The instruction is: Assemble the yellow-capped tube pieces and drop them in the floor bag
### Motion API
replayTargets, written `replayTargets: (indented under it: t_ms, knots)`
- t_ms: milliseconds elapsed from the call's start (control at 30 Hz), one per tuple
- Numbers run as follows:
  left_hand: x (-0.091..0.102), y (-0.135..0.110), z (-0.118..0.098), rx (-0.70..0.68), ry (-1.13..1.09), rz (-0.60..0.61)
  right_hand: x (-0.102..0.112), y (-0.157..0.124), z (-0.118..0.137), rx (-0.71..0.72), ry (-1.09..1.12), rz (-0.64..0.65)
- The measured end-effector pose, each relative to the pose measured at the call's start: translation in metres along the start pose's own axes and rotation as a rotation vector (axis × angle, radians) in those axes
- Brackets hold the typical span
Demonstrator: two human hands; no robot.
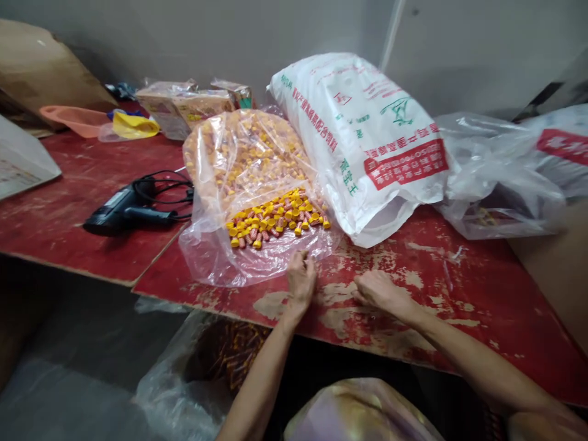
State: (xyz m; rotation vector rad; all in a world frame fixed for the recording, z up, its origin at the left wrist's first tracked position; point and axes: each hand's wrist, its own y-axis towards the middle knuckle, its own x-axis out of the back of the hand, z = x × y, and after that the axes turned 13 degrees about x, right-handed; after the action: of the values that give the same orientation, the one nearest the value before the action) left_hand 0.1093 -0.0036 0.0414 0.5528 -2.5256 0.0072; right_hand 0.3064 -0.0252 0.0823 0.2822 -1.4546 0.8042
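Yellow-capped pieces (278,217) lie at the mouth of a clear bag (243,266) on the red desk (459,275), opening toward the hands, presumably for easy reach. Through the head view, I have my left hand (301,282) by the bag's near edge and my right hand (382,292) beside it, apart. Fingers curl, yet I cannot tell whether either grip is clamped on anything. The dark handheld tool (126,211) sits aside, likely keeping its cable away.

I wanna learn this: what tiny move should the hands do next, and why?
Perhaps the left hand should reach forward for one yellow-capped piece: loose ones lie spread at the open mouth of the clear plastic bag, just beyond that hand.
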Motion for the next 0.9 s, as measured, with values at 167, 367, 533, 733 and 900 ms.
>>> replayTargets:
  t_ms: [167, 367, 533, 733, 900]
  knots:
    - [-0.018, 0.075, -0.003, -0.072, 0.482, -0.067, -0.028, -0.005, -0.014, 0.064, 0.083, -0.393]
    - [-0.03, 0.099, 0.009, -0.187, 0.591, -0.038, -0.035, 0.008, -0.047, 0.034, -0.073, -0.622]
    - [-0.015, 0.072, 0.017, -0.066, 0.098, -0.135, 0.007, 0.047, -0.15, -0.591, 0.005, -0.736]
    - [0.004, -0.005, 0.017, 0.291, -0.458, 0.059, 0.022, 0.098, -0.217, -0.724, 0.144, -0.677]
    - [0.006, -0.037, 0.018, 0.44, -0.652, 0.21, 0.008, 0.092, -0.211, -0.643, 0.11, -0.635]
